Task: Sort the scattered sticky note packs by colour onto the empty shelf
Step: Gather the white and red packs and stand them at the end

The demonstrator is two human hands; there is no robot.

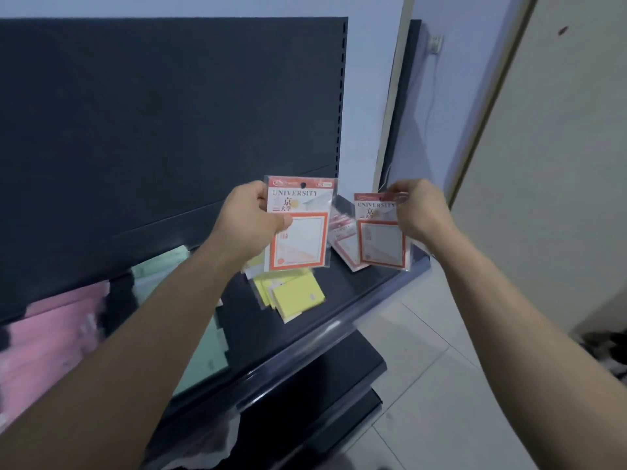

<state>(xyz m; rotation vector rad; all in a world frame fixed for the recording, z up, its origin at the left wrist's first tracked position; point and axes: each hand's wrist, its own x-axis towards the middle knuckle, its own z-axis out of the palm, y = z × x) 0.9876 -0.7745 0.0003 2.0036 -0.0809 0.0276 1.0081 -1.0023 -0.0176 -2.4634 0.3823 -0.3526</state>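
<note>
My left hand point(252, 220) pinches a red-and-white "UNIVERSITY" sticky note pack point(300, 228) by its left edge, holding it upright above the dark shelf point(342, 301). My right hand point(419, 206) pinches the top of a second red-and-white pack point(378, 237), whose lower edge hangs at the shelf's right end. Behind it, more red-and-white packs point(342, 240) lie in a pile. Yellow packs point(291, 295) lie in a heap below the left-hand pack. Green packs point(163, 269) and pink packs point(51, 337) lie further left, blurred.
The shelf has a dark back panel point(169, 113) and a clear plastic front rail point(305, 354). A lower dark shelf point(339, 371) sits beneath. White floor tiles point(441, 385) and a pale door point(559, 164) lie to the right.
</note>
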